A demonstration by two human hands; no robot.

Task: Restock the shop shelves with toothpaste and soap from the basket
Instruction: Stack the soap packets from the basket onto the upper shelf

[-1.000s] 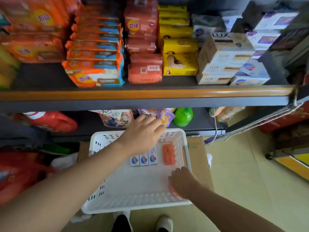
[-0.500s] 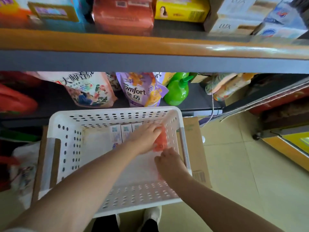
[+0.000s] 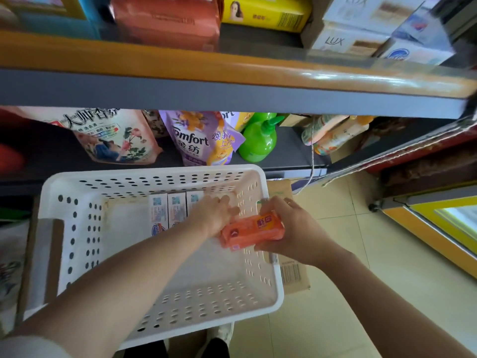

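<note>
We are holding an orange soap bar (image 3: 253,231) in our right hand (image 3: 294,228) over the white basket (image 3: 165,313); our left hand (image 3: 215,215), fingers loose, is touching its end.

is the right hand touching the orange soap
Touching. The head view shows the right hand wrapped around the right end of the orange soap, thumb under it and fingers over its top, lifted above the basket.

Both bare forearms reach forward and down over the basket (image 3: 160,174). The right hand (image 3: 291,228) sits above the basket's right wall, fingers curled around an orange soap bar (image 3: 251,231), thumb on its near edge. The left hand (image 3: 215,215) lies palm down inside the basket, fingers spread toward the right wall, touching the soap's left end.
</note>
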